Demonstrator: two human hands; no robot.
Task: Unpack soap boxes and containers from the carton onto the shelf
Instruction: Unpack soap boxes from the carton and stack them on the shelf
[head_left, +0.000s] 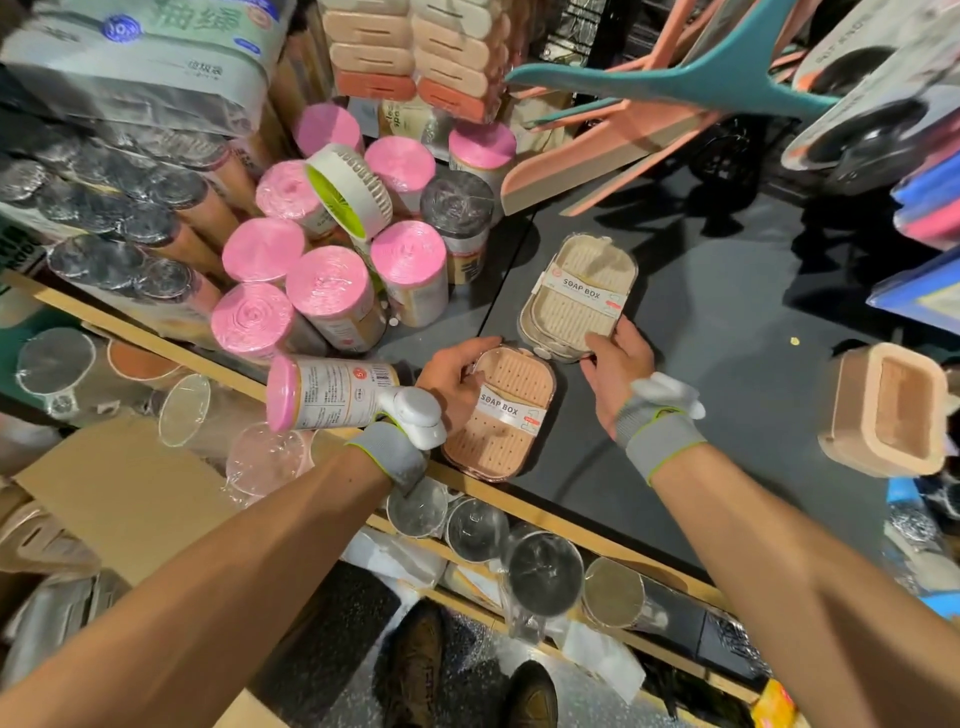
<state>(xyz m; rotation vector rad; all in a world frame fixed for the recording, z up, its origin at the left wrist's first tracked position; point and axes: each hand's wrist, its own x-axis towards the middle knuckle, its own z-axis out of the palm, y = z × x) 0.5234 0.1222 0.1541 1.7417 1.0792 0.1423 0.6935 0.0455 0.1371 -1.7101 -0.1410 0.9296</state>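
The dark shelf (701, 322) carries 2 soap boxes near its front edge, right of a cluster of pink-topped rolls (332, 280). The beige soap box (576, 296) lies farther back, its white band reading "SOAP BOX". The pink soap box (498, 415), with the same label, lies just in front. The left hand (454, 374) grips the pink box's left edge; the right hand (618, 364) curls round the beige box's near end.

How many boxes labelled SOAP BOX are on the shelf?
2: pink soap box at the shelf front edge, in the left hand; cream soap box just behind it, in the right hand. Others may be hidden.
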